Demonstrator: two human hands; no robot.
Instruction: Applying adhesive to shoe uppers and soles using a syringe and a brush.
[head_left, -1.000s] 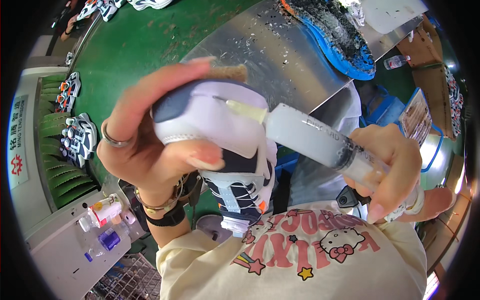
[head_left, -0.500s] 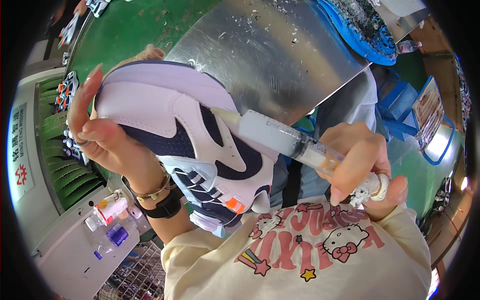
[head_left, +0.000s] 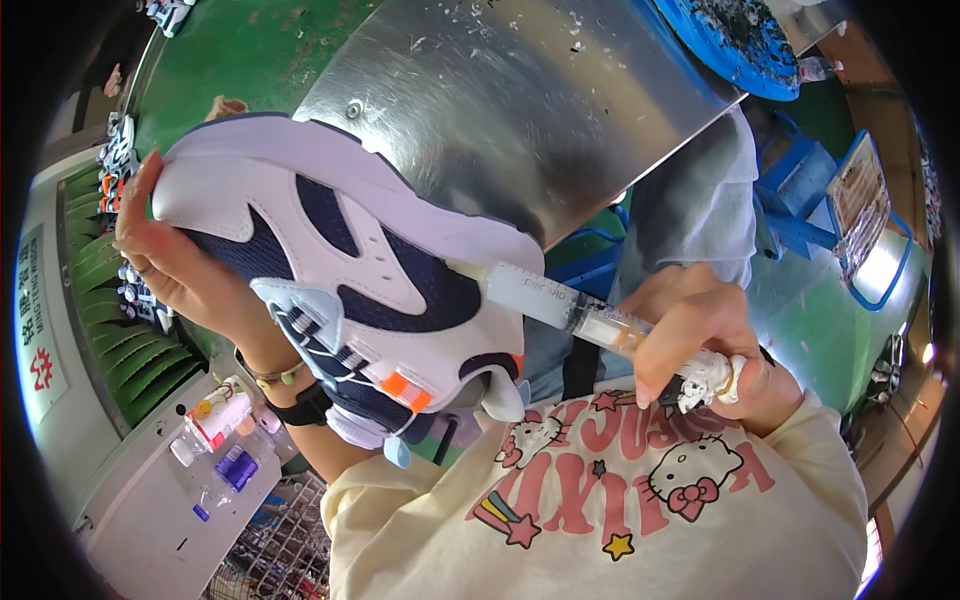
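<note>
My left hand [head_left: 180,262] grips the toe end of a sneaker [head_left: 345,260], its fingers wrapped round the front. The shoe is white and navy with a pale lavender sole, light blue and orange details and laces; it is held tilted on its side, heel toward me. In my right hand [head_left: 700,330] is a clear plastic syringe [head_left: 545,298] filled with whitish stuff. The syringe's tip touches or nearly touches the seam between the sole and the upper, near the heel. White wrapping covers the plunger end, by my thumb.
Beyond the shoe lies a metal tabletop [head_left: 470,90] with white scraps on it. A blue round tray [head_left: 770,85] with dark residue sits at its far right. To the right stands a blue-framed stool [head_left: 800,200]. Bottles [head_left: 238,468] stand on a white ledge at left.
The shoe has shifted left and turned a little, showing more of its side. The syringe's tip now sits farther along the sole seam, closer to the heel.
</note>
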